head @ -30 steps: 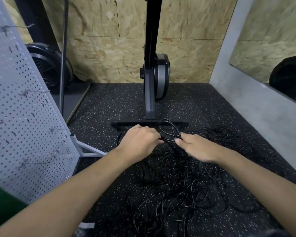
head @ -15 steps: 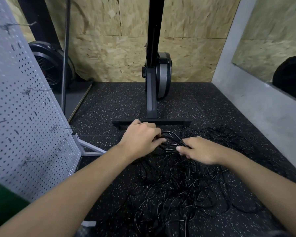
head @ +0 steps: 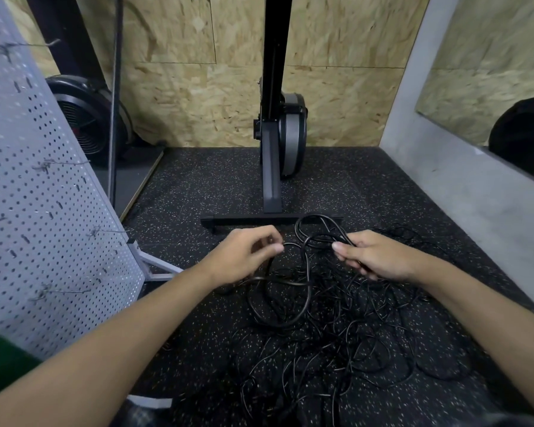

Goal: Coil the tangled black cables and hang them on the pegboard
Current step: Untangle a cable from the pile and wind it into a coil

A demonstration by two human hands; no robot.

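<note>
Untangling thick black cable (head: 306, 291) | right hand (head: 375, 258) grips its loops, left hand (head: 244, 257) pinches one strand, span lying 9-to-3 | tangled pile (head: 346, 349) at 6 | pegboard (head: 43, 211) at 9, nearer left hand

Black exercise machine (head: 270, 167) on speckled floor (head: 367, 186); chipboard wall (head: 336, 103) behind.

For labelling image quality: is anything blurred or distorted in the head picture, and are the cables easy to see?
Head view: the left hand is motion-blurred at its fingertips, the right hand sharper; the wide lens seems to slant the pegboard; the black cables blend into the dark floor.
</note>
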